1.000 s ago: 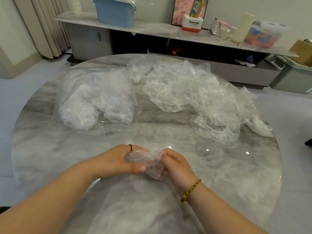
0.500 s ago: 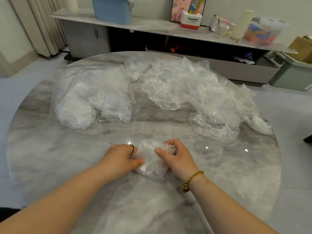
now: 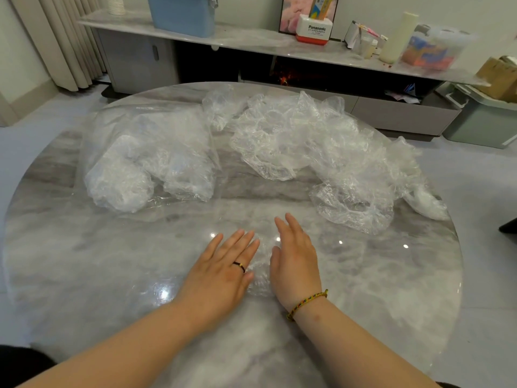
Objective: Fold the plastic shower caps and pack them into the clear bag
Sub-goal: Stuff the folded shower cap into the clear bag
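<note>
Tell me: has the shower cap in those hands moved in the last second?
Yes, slightly: the shower cap went down onto the table, flattened under the left hand and right hand; it is no nearer the clear bag.

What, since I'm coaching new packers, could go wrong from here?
1. The left hand and right hand press flat over the small folded clear plastic shower cap; once they lift, the crinkly film may spring open.
2. The glossy round marble table looks slick, so the cap could slide when picked up.
3. A loose crumpled clear cap lies near the table's right edge and might slip off.
</note>
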Demonstrator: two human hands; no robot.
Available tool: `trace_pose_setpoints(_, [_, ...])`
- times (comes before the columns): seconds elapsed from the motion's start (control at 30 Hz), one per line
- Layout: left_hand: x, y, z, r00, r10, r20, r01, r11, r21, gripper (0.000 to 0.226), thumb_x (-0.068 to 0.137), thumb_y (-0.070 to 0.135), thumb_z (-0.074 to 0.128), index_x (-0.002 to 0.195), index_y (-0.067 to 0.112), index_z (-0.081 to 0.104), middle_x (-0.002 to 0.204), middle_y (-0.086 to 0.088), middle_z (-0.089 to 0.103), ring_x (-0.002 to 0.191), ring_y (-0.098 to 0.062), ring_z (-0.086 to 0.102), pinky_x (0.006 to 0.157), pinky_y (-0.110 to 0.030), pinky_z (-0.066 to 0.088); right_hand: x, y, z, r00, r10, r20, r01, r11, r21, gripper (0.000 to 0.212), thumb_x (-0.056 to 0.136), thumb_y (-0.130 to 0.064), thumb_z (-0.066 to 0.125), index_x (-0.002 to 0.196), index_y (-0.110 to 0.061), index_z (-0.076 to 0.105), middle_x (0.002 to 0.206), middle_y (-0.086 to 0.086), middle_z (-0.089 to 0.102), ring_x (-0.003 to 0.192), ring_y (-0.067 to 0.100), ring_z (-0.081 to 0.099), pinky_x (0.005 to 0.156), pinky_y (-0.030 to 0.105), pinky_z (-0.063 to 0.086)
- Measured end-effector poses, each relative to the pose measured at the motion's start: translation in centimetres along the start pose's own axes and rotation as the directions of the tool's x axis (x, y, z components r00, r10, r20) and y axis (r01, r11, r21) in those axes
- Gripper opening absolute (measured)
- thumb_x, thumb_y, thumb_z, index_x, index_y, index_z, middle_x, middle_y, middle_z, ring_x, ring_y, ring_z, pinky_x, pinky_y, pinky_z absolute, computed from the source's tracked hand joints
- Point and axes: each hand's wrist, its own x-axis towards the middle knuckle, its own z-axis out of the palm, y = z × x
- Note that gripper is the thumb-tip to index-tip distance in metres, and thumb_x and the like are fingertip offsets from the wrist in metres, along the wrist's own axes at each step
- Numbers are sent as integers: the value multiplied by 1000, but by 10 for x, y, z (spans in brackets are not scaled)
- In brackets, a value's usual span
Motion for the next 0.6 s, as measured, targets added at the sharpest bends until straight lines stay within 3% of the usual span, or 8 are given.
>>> trace_pose_setpoints(0.07, [-3, -2, 5, 999, -19, 32, 18, 998, 59, 57, 98, 33, 16, 114, 7, 65, 117, -7, 65, 115, -19, 55, 106, -28, 11, -2, -5, 5, 995, -89, 41, 89, 996, 3, 71, 82, -38, 7, 143, -10, 28, 154, 6, 14, 143, 19, 13, 111, 23, -2])
trace_pose_setpoints(0.13, [-4, -4, 9, 996, -52, 67, 45, 995, 91, 51, 86, 34, 32, 113, 6, 65, 115, -7, 66, 107, -19, 63, 106, -27, 10, -6, -9, 9, 981, -95, 167, 107, 992, -65, 95, 62, -46, -11, 147, -14, 18, 156, 1, 3, 144, 12, 1, 105, 18, -17])
trace_pose_setpoints(0.23, [-5, -7, 14, 994, -66, 84, 58, 994, 94, 55, 95, 33, 20, 112, 8, 66, 114, -4, 66, 105, -16, 64, 105, -26, 10, -8, -9, 9, 961, -61, 270, 105, 983, -154, 101, 55, -46, -19, 148, -18, 7, 156, -2, -6, 143, 10, -8, 98, 20, -28])
trace_pose_setpoints(0.3, [-4, -7, 15, 992, -68, 106, 55, 992, 116, 58, 96, 35, 18, 111, 8, 67, 114, -3, 67, 105, -15, 64, 104, -26, 10, -6, -2, 13, 966, -42, 254, 100, 970, -220, 99, 58, -47, -21, 148, -18, 7, 156, -2, -5, 143, 12, -7, 98, 25, -29])
trace_pose_setpoints(0.4, [-4, -7, 17, 992, -49, 119, 34, 991, 129, 56, 94, 35, 20, 111, 8, 67, 115, -3, 66, 105, -15, 63, 103, -26, 11, -4, -1, 15, 985, -122, 120, 154, 934, -321, 94, 79, -52, -28, 145, -12, 27, 154, 4, 17, 143, 18, 15, 107, 35, -12])
trace_pose_setpoints(0.47, [-3, -7, 16, 989, -55, 138, 38, 991, 125, 68, 99, 35, 6, 111, 9, 67, 116, -3, 66, 106, -15, 63, 103, -27, 12, -5, -3, 15, 978, -90, 187, 145, 940, -309, 104, 65, -54, -29, 146, -12, 22, 155, 3, 12, 144, 17, 9, 106, 34, -17])
trace_pose_setpoints(0.53, [-2, -7, 15, 991, -60, 121, 44, 991, 126, 73, 98, 37, 0, 112, 10, 67, 117, -3, 65, 107, -15, 63, 103, -28, 12, -4, -4, 14, 984, -112, 137, 154, 925, -347, 104, 66, -53, -28, 145, -11, 26, 154, 4, 16, 143, 17, 14, 106, 34, -13])
trace_pose_setpoints(0.6, [-2, -6, 15, 990, -59, 127, 45, 993, 112, 67, 98, 34, 5, 112, 10, 67, 117, -3, 65, 107, -15, 63, 103, -28, 12, -5, -3, 13, 970, -50, 238, 123, 944, -305, 106, 59, -55, -31, 148, -14, 9, 156, 0, -2, 144, 14, -3, 99, 30, -26])
